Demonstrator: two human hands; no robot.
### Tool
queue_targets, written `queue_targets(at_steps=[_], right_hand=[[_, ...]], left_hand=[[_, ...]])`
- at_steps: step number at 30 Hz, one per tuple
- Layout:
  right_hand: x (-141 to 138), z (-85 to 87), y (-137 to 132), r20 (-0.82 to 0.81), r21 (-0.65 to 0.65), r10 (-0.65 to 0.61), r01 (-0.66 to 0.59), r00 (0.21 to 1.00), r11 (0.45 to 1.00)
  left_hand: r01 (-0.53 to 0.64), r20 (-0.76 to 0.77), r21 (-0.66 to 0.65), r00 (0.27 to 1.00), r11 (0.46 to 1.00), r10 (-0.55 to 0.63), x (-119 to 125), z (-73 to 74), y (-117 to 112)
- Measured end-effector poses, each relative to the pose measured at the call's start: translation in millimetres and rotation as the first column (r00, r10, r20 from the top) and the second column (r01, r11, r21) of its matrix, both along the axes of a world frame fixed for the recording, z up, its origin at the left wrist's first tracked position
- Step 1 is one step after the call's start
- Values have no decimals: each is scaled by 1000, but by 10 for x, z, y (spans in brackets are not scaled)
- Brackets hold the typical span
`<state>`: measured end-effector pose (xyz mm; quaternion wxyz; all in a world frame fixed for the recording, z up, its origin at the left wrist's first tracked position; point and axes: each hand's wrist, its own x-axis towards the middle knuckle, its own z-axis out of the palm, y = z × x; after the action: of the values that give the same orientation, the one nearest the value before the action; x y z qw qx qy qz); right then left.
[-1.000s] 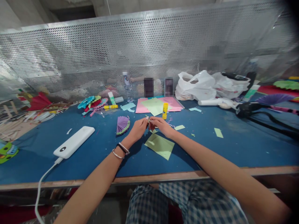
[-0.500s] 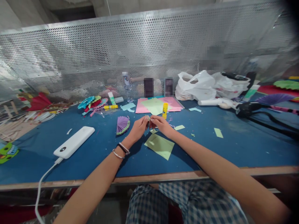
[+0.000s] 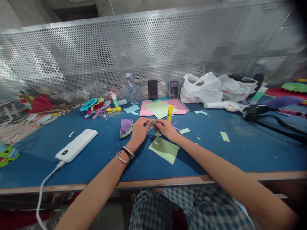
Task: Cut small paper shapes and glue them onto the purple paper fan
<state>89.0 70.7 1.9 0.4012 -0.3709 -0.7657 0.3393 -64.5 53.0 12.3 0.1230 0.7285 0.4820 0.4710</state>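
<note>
Over the middle of the blue table (image 3: 216,153), my left hand (image 3: 139,130) and my right hand (image 3: 164,128) meet, both pinching a small folded piece of green paper (image 3: 152,121) between their fingertips. Bracelets circle my left wrist. A light green paper sheet (image 3: 164,149) lies flat just below my hands. To the left of my left hand rests a purple pleated paper fan (image 3: 126,128). A yellow glue stick (image 3: 169,113) stands upright right behind my right hand.
Pink and green paper sheets (image 3: 163,108) lie at the back centre. A white power bank (image 3: 76,145) with its cable lies at left. Colourful paper crafts (image 3: 96,106), a bottle (image 3: 131,90), white plastic bags (image 3: 203,88), a black strap (image 3: 271,116) and a perforated metal screen (image 3: 153,54) stand behind.
My left hand has shifted slightly up and left, its fingers re-gripping the small folded paper. My right hand stays almost in place.
</note>
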Motion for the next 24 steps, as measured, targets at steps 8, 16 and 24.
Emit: queue_targets(at_steps=[8, 16, 24], right_hand=[[10, 55, -58, 113, 514, -316, 217, 942, 830], [23, 27, -42, 189, 588, -289, 128, 938, 799], [19, 8, -15, 65, 515, -271, 200, 960, 833]], left_hand=[[24, 238, -340, 969, 940, 62, -35, -22, 79], [134, 363, -417, 931, 899, 29, 7, -13, 58], [184, 420, -440, 907, 879, 20, 25, -4, 43]])
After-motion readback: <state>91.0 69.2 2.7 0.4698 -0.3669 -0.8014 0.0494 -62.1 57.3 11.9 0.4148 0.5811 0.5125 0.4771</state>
